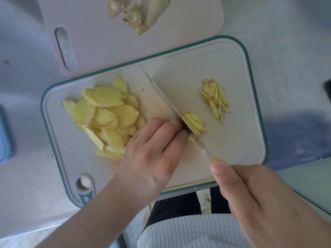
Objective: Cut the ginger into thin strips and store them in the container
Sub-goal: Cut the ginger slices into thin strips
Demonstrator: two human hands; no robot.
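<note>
My right hand (265, 199) grips the knife (172, 108) at its handle, thumb along the top, blade down across the teal-rimmed cutting board (250, 97). My left hand (152, 151) has its fingers curled, pressing a small stack of ginger slices (194, 123) against the blade's left side. Cut ginger strips (215, 99) lie to the right, apart from the blade. A pile of ginger slices (105, 115) sits on the board's left. Ginger trimmings (136, 15) rest on the far pink board (93, 42) on the tabletop (286, 42).
</note>
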